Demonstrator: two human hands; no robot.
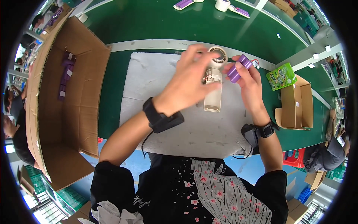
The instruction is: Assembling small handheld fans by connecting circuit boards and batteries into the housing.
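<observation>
My right hand [249, 84] holds a purple battery pack [238, 68] of short cylinders between thumb and fingers. A thin red wire shows at its far end. Slightly smeared by motion, my left hand [186, 84] hovers with fingers spread and nothing seen in them. Beside and partly under that hand lies a cream plastic housing [213, 100] with a round ring-shaped head [223, 53]. Its hollow handle points toward me, and small wires and parts sit near the neck. The housing rests on a grey foam mat [160, 143].
On my left stands a large cardboard box [84, 112] with several purple battery packs [66, 76] inside. A small cardboard box [306, 106] and a green packet [281, 76] lie to the right. Two purple-and-white devices [238, 11] lie across the green table [149, 22]. People work on both sides.
</observation>
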